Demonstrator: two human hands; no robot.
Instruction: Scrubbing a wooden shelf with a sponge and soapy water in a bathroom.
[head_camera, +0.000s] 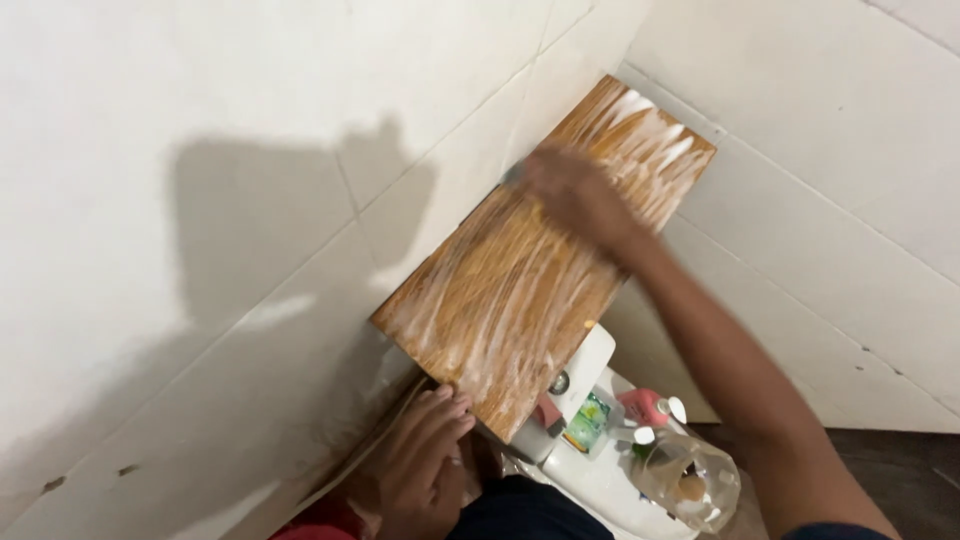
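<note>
A wooden shelf board (530, 290) sits in the corner of two white tiled walls, streaked with white soapy foam. My right hand (570, 195) is blurred over the board's upper half, pressed on its surface with something small and dark under the fingers; what it is I cannot make out. My left hand (425, 460) rests at the board's near lower corner, fingers together against the edge of the wood.
Below the board stands a white ledge (600, 485) with several small bottles, among them a green one (588, 422), a pink one (645, 408) and a clear plastic bottle (690, 480). White tiled walls (200, 200) enclose both sides.
</note>
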